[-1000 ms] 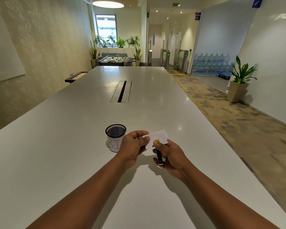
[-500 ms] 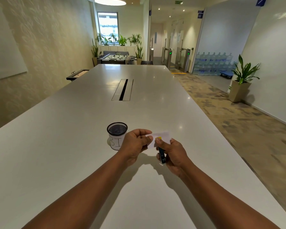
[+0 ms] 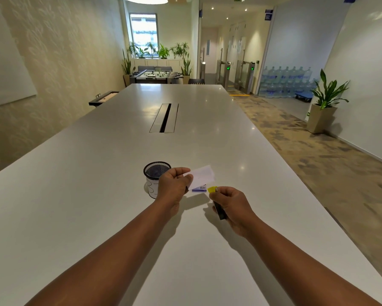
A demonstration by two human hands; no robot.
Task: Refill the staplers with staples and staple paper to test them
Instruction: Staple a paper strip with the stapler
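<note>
My left hand (image 3: 174, 184) pinches a small white slip of paper (image 3: 202, 176) by its left end, holding it above the table. My right hand (image 3: 231, 205) grips a small stapler (image 3: 217, 203) with a black body and a yellow front tip; the tip sits just right of and below the paper, apart from it. A small blue and white box (image 3: 199, 188) lies on the table under the paper, partly hidden by it.
A black mesh cup (image 3: 156, 175) with a white label stands on the white table (image 3: 97, 195) just left of my left hand. A cable slot (image 3: 164, 118) runs along the table's middle. The table's right edge drops to a carpeted floor.
The stapler's tip was at the paper's edge; now my right hand has drawn it away to the right and down. The blue box under the paper has come into view.
</note>
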